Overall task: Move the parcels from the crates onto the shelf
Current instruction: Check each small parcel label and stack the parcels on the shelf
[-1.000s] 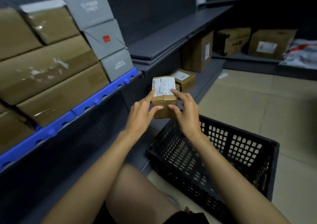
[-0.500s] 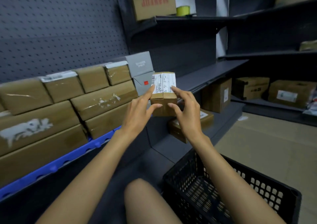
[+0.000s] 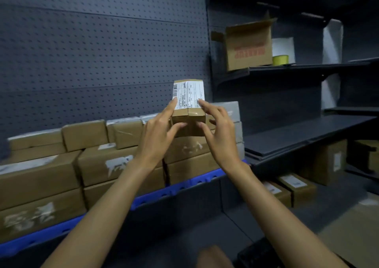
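Small parcel (image 3: pixel 188 112) is up in the air between both hands, label face toward the person, probably so it can be read or oriented before it goes onto the shelf (image 3: pixel 184 183). Left hand (image 3: pixel 158 132) has the left side, right hand (image 3: pixel 219 128) the right. The fingers (image 3: pixel 173 105) are spread partway, not wrapped: an index tip on each side presses the label edge and the thumbs brace the cardboard face below. Light two-sided pinch, parcel upright, touching nothing else. Just behind and below the fingers, the stacked brown boxes (image 3: pixel 114 163) fill the shelf in rows; grey boxes (image 3: pixel 231 108) sit just right of the right hand. My guess is the top of that stack is the target. The crate (image 3: pixel 258 253) is barely visible, well below the right forearm.
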Tool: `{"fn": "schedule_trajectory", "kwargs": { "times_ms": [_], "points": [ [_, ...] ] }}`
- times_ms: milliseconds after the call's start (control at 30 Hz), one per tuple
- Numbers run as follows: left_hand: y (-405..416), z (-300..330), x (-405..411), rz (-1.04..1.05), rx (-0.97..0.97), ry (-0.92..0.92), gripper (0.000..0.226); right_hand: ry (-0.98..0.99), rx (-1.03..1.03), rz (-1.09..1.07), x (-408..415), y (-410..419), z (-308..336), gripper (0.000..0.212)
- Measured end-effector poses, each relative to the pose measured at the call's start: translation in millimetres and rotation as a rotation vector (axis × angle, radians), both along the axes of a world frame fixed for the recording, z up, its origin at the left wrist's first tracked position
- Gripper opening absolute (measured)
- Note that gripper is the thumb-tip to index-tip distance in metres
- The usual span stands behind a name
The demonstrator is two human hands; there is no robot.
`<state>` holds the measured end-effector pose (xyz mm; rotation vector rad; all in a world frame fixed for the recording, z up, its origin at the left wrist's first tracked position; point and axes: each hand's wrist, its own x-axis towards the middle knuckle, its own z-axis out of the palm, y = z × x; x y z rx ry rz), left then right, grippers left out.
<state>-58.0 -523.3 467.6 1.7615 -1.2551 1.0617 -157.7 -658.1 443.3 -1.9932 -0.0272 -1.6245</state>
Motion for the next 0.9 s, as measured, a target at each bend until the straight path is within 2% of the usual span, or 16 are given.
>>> {"fn": "schedule_trajectory", "kwargs": {
  "times_ms": [300, 500, 733, 900],
  "points": [
    [107, 29, 41, 0.288, -0.09, -0.065, 0.072, 0.024, -0.069, 0.27, 74, 85, 41, 0.055],
    [158, 35, 73, 0.444, -0.079, -0.061, 0.071, 0.068, -0.028, 0.493, 116, 129, 54, 0.052],
    [187, 25, 105, 0.505, -0.051, 0.078, 0.069, 0.245, -0.103, 0.489, 153, 149, 59, 0.048],
    [189, 11, 140, 0.463, -0.02, 0.219, 0.065, 0.372, -0.274, 0.35, 180, 139, 60, 0.045]
  ]
}}
